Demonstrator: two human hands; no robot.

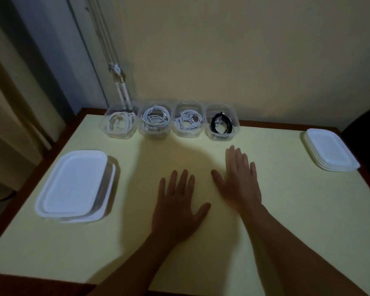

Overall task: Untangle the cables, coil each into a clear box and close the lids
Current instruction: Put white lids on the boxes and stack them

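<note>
- Pale-yellow tabletop [286, 210] with a dark red-brown border is shown against a plain cream wall [244, 50].
- Left hand [177, 210]: laid flat on the tabletop, palm down, fingers straight and spread; nothing is held.
- Right hand [239, 182]: laid flat just beside the left hand and slightly farther forward, fingers straight; nothing is held.
- Row of four small clear plastic boxes [154, 133]: set beyond the fingertips of both hands, at the far table edge, apart from them; all four are seen without lids.
- Coiled white cables [156, 117]: one is contained in each of the three boxes beyond the left hand.
- Coiled black cable [221, 123]: contained in the end box, straight beyond the right hand's fingertips.
- Stack of white rounded-rectangular plastic lids [329, 150]: placed well to the right of the right hand.
- Large flat clear container with a white lid [73, 182]: placed to the left of the left hand.
- White jointed rods [121, 90]: seen behind the leftmost box.
</note>
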